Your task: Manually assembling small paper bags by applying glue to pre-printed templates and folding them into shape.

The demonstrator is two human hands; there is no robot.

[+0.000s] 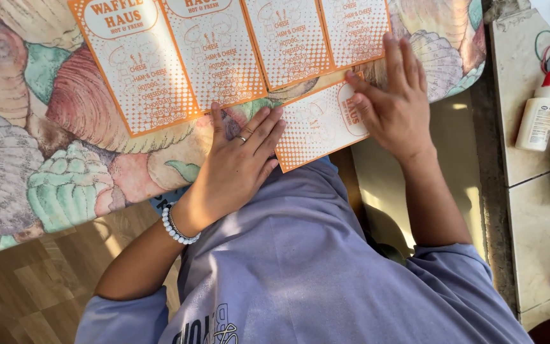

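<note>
Left hand: the left hand [240, 162] lay flat, palm down, fingers slightly spread and holding nothing, on the shell-patterned cushion [65, 153]; a ring sat on one finger and a white bead bracelet [176, 226] circled the wrist.
Right hand: the right hand [393, 102] pressed flat, fingers together and extended, gripping nothing, on the lower orange-and-white printed paper sheet [316, 127].
Sheet under the right hand: it lay tilted, its near corner just beside the left fingertips.
Beyond the fingers: a row of four orange-bordered printed paper sheets [224, 57] lay side by side, the last one touching the right fingertips.
Right of the right hand: a white glue bottle with a red cap [538, 114] stood well apart on a pale tiled ledge [529, 210].
Below the hands: a lilac shirt [313, 267].
</note>
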